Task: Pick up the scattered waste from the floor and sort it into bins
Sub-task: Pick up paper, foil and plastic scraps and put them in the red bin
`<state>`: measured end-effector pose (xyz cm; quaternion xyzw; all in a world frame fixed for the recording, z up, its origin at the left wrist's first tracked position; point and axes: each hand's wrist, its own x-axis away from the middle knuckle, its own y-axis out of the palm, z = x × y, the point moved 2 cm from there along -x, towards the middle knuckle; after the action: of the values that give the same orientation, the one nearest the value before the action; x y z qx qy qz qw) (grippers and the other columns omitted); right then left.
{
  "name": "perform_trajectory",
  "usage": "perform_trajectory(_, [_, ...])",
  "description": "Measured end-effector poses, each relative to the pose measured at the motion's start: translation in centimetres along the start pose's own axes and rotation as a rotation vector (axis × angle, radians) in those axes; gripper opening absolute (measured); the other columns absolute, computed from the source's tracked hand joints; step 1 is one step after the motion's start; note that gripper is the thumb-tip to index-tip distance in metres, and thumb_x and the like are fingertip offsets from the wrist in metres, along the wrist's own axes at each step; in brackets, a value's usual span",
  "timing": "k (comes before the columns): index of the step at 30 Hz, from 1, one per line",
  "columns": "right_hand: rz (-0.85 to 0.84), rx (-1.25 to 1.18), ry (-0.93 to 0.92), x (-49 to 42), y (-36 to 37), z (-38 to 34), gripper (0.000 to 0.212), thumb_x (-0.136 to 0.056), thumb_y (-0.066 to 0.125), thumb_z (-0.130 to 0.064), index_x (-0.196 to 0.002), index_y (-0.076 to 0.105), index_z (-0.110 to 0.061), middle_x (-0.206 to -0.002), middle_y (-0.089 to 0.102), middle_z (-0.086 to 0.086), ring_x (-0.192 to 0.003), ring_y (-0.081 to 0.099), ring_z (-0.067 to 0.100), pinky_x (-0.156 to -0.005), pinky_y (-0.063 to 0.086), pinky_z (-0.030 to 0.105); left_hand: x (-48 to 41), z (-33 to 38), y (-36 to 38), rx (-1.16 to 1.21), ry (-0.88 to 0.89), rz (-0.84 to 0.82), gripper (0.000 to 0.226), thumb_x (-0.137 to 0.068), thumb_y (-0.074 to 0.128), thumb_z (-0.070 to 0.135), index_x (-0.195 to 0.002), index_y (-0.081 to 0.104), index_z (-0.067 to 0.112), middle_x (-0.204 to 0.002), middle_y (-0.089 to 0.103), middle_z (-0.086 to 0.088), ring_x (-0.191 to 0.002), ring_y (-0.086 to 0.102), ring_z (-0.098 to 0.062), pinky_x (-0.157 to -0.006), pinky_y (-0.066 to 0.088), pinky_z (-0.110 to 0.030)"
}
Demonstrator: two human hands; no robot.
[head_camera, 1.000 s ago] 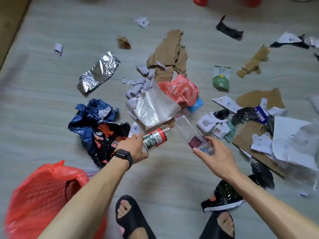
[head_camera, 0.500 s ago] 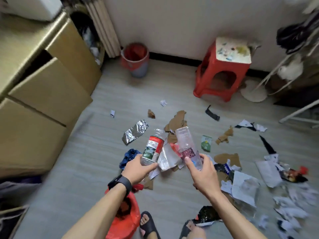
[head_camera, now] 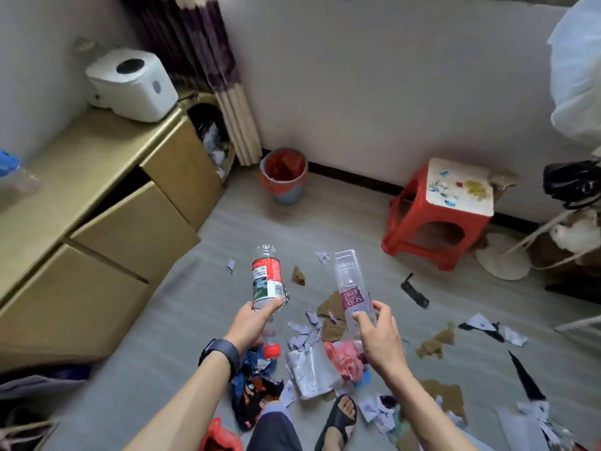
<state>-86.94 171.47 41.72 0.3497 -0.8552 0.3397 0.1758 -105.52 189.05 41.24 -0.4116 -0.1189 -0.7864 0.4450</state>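
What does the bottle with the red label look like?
The bottle is clear, thin plastic and looks empty. Its label is red on top, white and green lower down. The left hand grips its lower part, holding it nearly upright above the floor; a red cap seems to point down below the hand.

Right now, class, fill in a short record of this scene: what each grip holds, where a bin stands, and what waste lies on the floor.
left grip: holds clear plastic bottle with red-and-green label, cap end down
right grip: holds clear square-sided plastic bottle with purple label
bin: grey round bucket with red liner, on the floor by the wall
floor waste: brown cardboard scraps, white paper bits, pink plastic bag
task state: neither bottle binned yet
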Motion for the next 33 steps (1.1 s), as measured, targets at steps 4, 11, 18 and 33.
perform_trajectory(4, [-0.06,0.004,0.004,-5.4,-0.2,-4.7,0.054,-0.077,0.051,-0.059,-0.124,0.044,-0.034,-0.112,0.05,-0.004,-0.098,0.062,0.025,-0.088,0.056,0.052,-3.4,5.0,0.0,0.092,0.0,0.05,0.045,-0.084,0.075,0.044,-0.115,0.061,0.015,-0.108,0.071,-0.01,-0.084,0.071,-0.025,-0.074,0.06,-0.039])
perform_trajectory(11, [-0.109,0.02,-0.044,-16.6,1.9,-13.8,0.051,-0.076,0.056,-0.066,-0.12,0.044,-0.043,-0.118,0.058,-0.004,-0.094,0.068,0.032,-0.083,0.058,0.053,-13.9,15.5,-1.9,0.233,0.018,0.114,0.062,-0.088,0.068,0.05,-0.129,0.046,0.008,-0.111,0.065,-0.014,-0.088,0.07,-0.03,-0.058,0.059,-0.034])
perform_trajectory(18, [-0.117,-0.017,0.134,-30.5,6.5,-23.1,0.039,-0.096,0.055,-0.043,-0.128,0.043,-0.025,-0.084,0.065,0.008,-0.048,0.066,0.018,-0.046,0.048,0.029,-30.5,26.1,-4.4,0.259,-0.089,0.036,0.065,-0.09,0.062,0.054,-0.129,0.033,0.011,-0.12,0.056,-0.014,-0.092,0.069,-0.036,-0.047,0.053,-0.029])
perform_trajectory(33, [-0.285,-0.033,0.396,-62.3,18.1,-37.1,0.036,-0.093,0.062,-0.041,-0.111,0.05,-0.013,-0.067,0.061,0.01,-0.06,0.068,0.024,-0.065,0.061,0.045,-59.5,39.1,-4.6,0.188,-0.257,0.061,0.07,-0.081,0.065,0.054,-0.126,0.029,0.015,-0.119,0.055,-0.015,-0.078,0.064,-0.032,-0.042,0.045,-0.023])
